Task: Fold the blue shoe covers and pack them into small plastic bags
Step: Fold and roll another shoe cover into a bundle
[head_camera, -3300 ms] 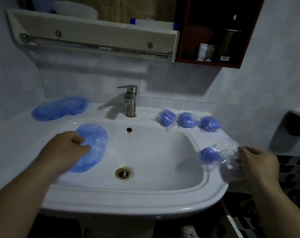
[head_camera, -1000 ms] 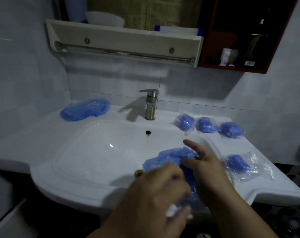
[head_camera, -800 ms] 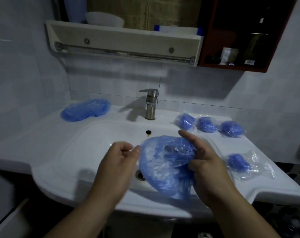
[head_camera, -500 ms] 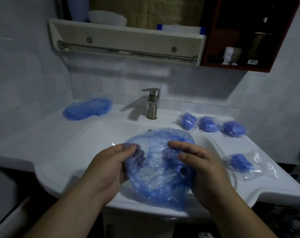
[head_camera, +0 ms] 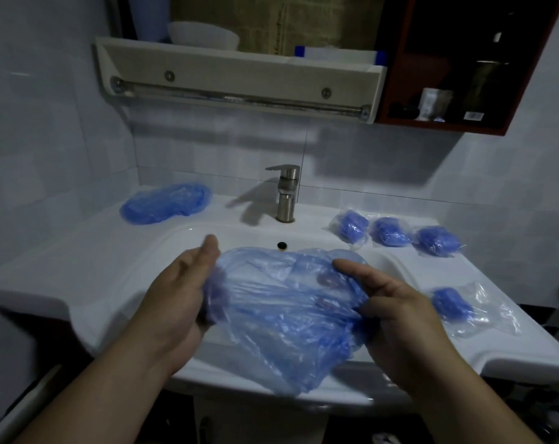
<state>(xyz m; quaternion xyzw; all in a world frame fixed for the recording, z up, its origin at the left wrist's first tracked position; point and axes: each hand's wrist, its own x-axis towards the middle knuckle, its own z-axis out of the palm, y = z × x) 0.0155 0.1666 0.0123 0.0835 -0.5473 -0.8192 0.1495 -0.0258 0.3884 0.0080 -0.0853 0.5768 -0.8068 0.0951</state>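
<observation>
Top view. We hold one crumpled, translucent blue plastic shoe cover [head_camera: 281, 315] spread above the front of the white ceramic washbasin [head_camera: 111, 251]. Our left hand [head_camera: 182, 302] grips its left edge, fingers curled behind the film. Our right hand [head_camera: 396, 312] pinches its right edge between thumb and fingers. A heap of loose blue covers [head_camera: 166, 203] lies at the back left corner. Three small clear plastic bags of folded covers [head_camera: 388, 233] line the back right edge, and a fourth bag [head_camera: 454, 304] lies on the right edge.

No legible text, brand or number found. A small white label [head_camera: 473, 115] at the foot of the dark bottle [head_camera: 491, 88] in the red cabinet [head_camera: 444, 127] carries print too small and dim to read.
</observation>
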